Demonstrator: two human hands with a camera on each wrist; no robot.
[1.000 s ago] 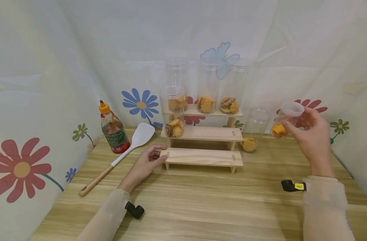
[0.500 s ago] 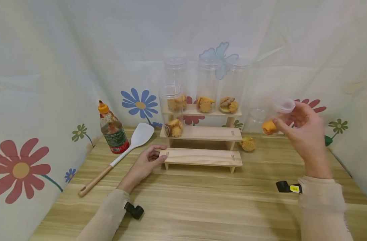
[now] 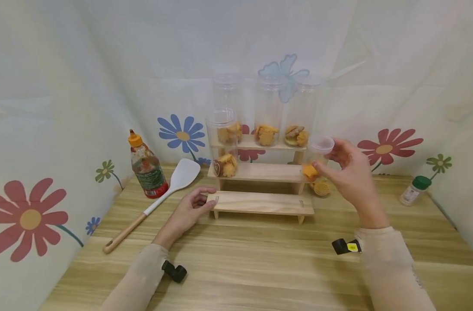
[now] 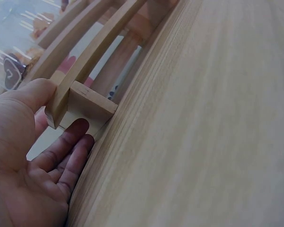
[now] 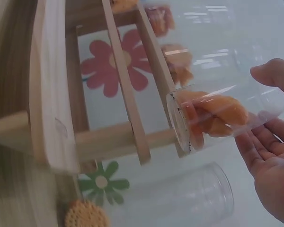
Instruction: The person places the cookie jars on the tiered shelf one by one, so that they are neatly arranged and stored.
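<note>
My right hand (image 3: pixel 353 179) grips a clear plastic jar (image 3: pixel 318 157) with orange cookies in its bottom. The jar is held near the right end of the middle tier of a wooden three-tier display rack (image 3: pixel 259 201). In the right wrist view, the jar's base (image 5: pixel 181 124) is close to the tier ends. My left hand (image 3: pixel 186 211) holds the left end of the lowest tier, thumb on the plank and fingers under it. Three jars of cookies (image 3: pixel 265 116) line the top tier, and another jar (image 3: pixel 223 144) stands at the left of the middle tier.
Another clear jar with round cookies (image 3: pixel 321 188) stands on the table right of the rack, partly hidden behind the held jar. A sauce bottle (image 3: pixel 147 170) and a white spatula (image 3: pixel 183 172) are at the left. A green-capped shaker (image 3: pixel 415 191) is at the right.
My right hand has carried the jar leftward, from the far right to the rack's middle tier, uncovering the green-capped shaker. The left hand has stayed in place.
</note>
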